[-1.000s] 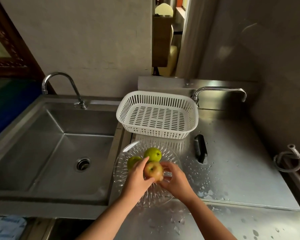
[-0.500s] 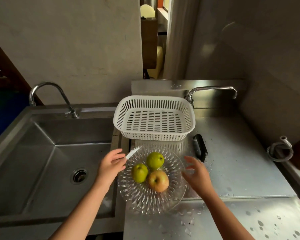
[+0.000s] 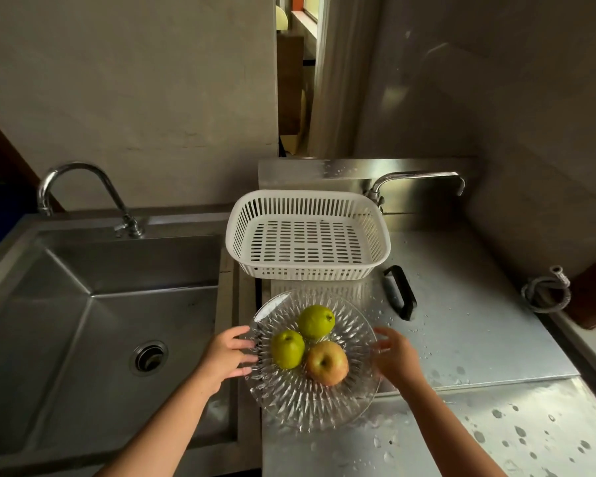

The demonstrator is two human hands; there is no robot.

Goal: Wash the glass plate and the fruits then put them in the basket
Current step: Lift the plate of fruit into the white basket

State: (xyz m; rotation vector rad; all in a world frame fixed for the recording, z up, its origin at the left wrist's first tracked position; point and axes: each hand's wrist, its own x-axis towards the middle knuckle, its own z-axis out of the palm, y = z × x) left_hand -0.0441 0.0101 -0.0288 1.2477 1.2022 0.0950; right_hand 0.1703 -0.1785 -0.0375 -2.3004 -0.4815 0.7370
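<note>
My left hand (image 3: 225,356) and right hand (image 3: 394,356), fingers spread loosely, touch the glass plate (image 3: 310,404) rim; three fruits (image 3: 310,342) sit between them.

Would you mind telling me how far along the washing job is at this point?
Nothing looks finished: the white basket holds nothing, and no water shows at the tap over the sink. In hand: the left hand and right hand are at opposite rims of the glass plate, which carries two green fruits and a reddish apple; a firm grip is not clear. Left: washing everything and loading the basket.
</note>
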